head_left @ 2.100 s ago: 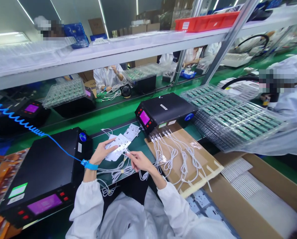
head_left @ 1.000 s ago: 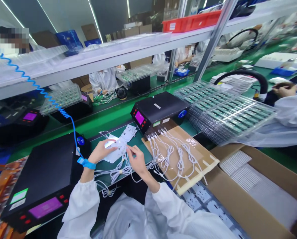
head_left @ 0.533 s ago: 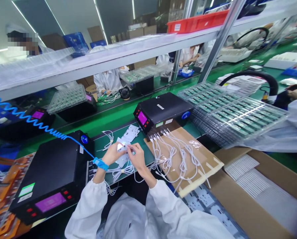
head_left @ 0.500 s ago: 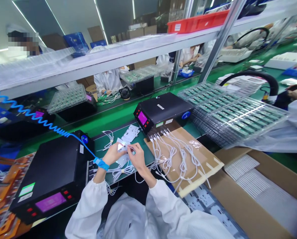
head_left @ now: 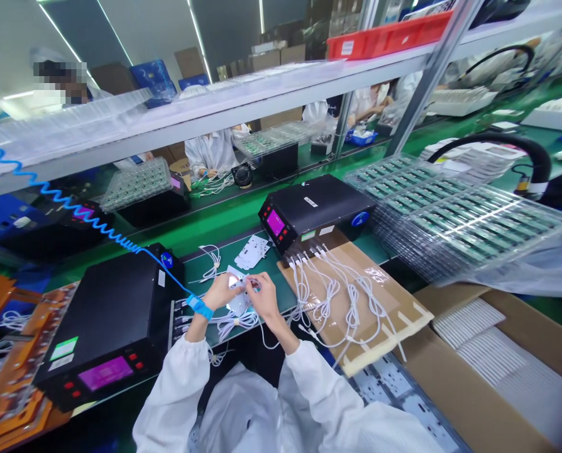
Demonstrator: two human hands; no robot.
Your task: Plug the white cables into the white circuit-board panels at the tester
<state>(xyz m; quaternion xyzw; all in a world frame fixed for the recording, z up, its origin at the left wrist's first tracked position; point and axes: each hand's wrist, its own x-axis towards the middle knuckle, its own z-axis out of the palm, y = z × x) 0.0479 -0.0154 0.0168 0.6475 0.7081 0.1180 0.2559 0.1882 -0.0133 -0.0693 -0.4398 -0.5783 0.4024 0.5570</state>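
Observation:
My left hand [head_left: 221, 293], with a blue wrist strap [head_left: 200, 307] at its wrist, is closed on the edge of a thin white board [head_left: 234, 279] with a bright, glowing patch. Close against it, my right hand [head_left: 263, 299] pinches with thumb and forefinger at the board's right side; what sits between those fingertips is too small to make out. Under both hands lies another white board [head_left: 238, 306], partly covered. Several white boards with black marks [head_left: 251, 252] are piled just beyond. White cables [head_left: 236, 322] lie coiled below my hands.
Black boxes with pink screens stand to the left [head_left: 106, 321] and ahead [head_left: 316, 204]. White cables from the far box rest on a cardboard sheet [head_left: 380, 277]. Stacked clear trays [head_left: 474, 220] and an open carton [head_left: 535, 302] are at right. A coiled blue cord [head_left: 73, 204] reaches my wrist.
The whole view has shifted slightly, so things appear further right. My hands stay together at the board; my right fingers have moved closer to my left thumb.

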